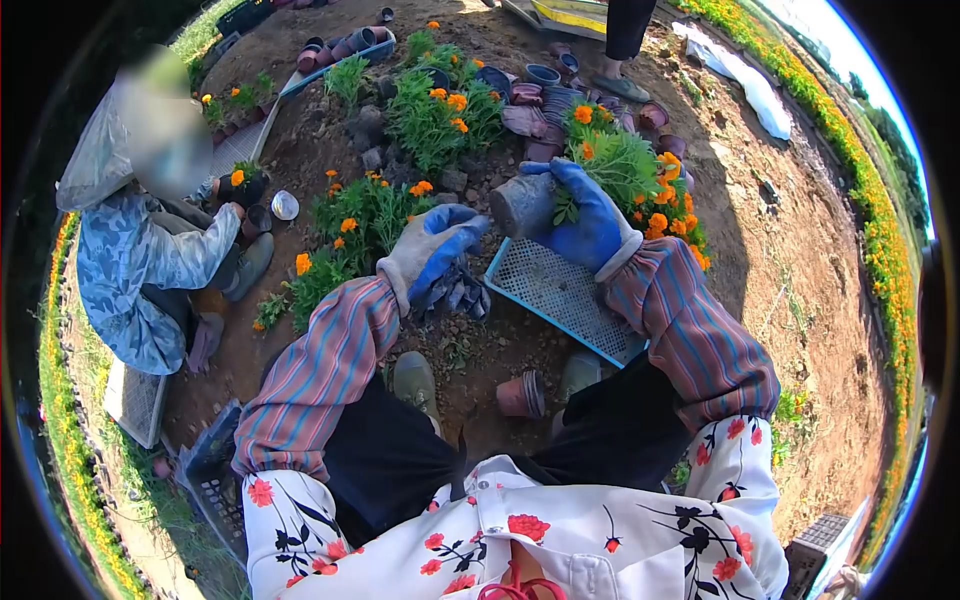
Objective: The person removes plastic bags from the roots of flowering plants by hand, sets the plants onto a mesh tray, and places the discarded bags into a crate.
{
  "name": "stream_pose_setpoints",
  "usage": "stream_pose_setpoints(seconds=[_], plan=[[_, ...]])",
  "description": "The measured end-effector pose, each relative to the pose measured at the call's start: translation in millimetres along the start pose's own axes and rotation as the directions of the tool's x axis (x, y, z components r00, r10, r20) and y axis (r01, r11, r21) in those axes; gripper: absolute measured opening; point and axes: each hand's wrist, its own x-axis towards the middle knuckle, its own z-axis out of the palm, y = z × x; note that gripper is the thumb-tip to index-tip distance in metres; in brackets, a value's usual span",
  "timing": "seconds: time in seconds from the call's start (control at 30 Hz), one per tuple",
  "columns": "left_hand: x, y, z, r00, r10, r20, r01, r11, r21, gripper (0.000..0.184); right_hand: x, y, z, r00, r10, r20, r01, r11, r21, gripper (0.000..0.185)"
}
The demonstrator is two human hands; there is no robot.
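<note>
My right hand (585, 220), in a blue-coated glove, is closed around a dirty grey plant pot (523, 205) tipped on its side. Green leaves of a marigold plant (618, 172) with orange flowers spread just beyond this hand; whether they all grow from the held pot is hidden. Left of the pot's base is my left hand (440, 245), also gloved, its fingers curved and apart with nothing visible in them. Dark crumpled scraps (455, 292) lie below it. Under my right hand sits a mesh tray (560, 295) with a blue rim.
An empty reddish pot (521, 395) lies between my boots. More marigolds (350, 220) stand ahead to the left, and stacked pots (545, 110) lie beyond. A co-worker (150, 250) crouches at left. Another person's leg (627, 45) shows at the top.
</note>
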Motion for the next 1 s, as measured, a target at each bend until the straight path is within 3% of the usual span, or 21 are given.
stream_pose_setpoints(seconds=[0.03,0.1,0.17,0.23,0.3,0.33,0.4,0.5,0.53,0.63,0.7,0.77,0.87,0.9,0.93,0.97,1.0], plan=[[2,-6,1,1.0,-0.002,-0.003,0.002,1.0,-0.002,0.032,0,1,2,1.0,-0.012,0.01,0.011,0.997,0.074,0.032],[3,-7,7,0.986,-0.033,0.162,0.02,0.997,0.08,0.031,2,7,3,0.999,0.018,0.033,-0.021,0.996,0.083,0.03],[0,-11,11,0.99,0.002,0.144,-0.026,0.985,0.168,0.03,2,18,5,0.997,-0.07,0.026,0.072,0.995,-0.063,0.029],[-1,-17,9,0.996,0.016,0.085,-0.015,1.0,-0.014,0.024,1,23,-1,0.989,-0.061,0.132,0.07,0.996,-0.062,0.031],[-3,-13,7,0.999,0.008,0.044,-0.007,0.999,-0.036,0.021,0,32,3,0.874,-0.285,0.393,0.387,0.898,-0.208,0.033],[-6,-13,7,1.0,-0.002,0.007,0.003,0.998,-0.062,0.018,-1,34,5,0.876,-0.274,0.397,0.375,0.905,-0.202,0.033],[-2,-20,1,1.0,-0.014,-0.018,0.013,0.995,-0.096,0.016,-6,31,19,0.934,-0.275,0.229,0.329,0.912,-0.246,0.03],[-3,-15,0,0.999,-0.028,-0.038,0.021,0.984,-0.175,0.012,12,26,10,0.974,-0.182,0.132,0.211,0.942,-0.26,0.031],[-4,-11,0,1.0,0.006,-0.023,-0.009,0.991,-0.131,0.011,9,16,6,0.992,-0.049,0.12,0.051,0.999,-0.015,0.032],[-8,-4,-3,0.999,0.044,0.016,-0.043,0.995,-0.09,0.009,13,4,4,0.997,0.071,0.011,-0.072,0.989,0.128,0.032],[-15,-5,-9,1.0,-0.013,-0.019,0.013,1.0,-0.007,0.01,18,-9,-14,0.997,0.073,0.008,-0.073,0.986,0.148,0.032],[-20,-11,-15,1.0,-0.003,0.007,0.003,0.997,-0.071,0.01,17,-24,-29,0.98,-0.082,-0.182,0.114,0.979,0.171,0.031],[-19,-12,-16,0.982,0.037,-0.184,0.004,0.976,0.218,0.022,18,-25,-29,0.96,-0.1,-0.263,0.138,0.981,0.134,0.032],[-20,-11,-12,0.982,0.031,-0.187,0.01,0.976,0.217,0.022,19,-21,-29,0.955,-0.077,-0.286,0.12,0.983,0.135,0.032],[-20,-10,-6,0.98,0.099,-0.172,-0.038,0.946,0.323,0.026,32,-13,-55,0.982,-0.151,-0.115,0.149,0.989,-0.027,0.031],[-21,-8,-1,0.975,0.165,-0.148,-0.087,0.901,0.425,0.03,24,-2,-31,0.99,-0.081,-0.114,0.089,0.994,0.069,0.031],[-24,1,6,0.982,0.118,-0.147,-0.026,0.857,0.514,0.037,28,11,-23,0.99,-0.073,-0.123,0.08,0.995,0.053,0.031]])
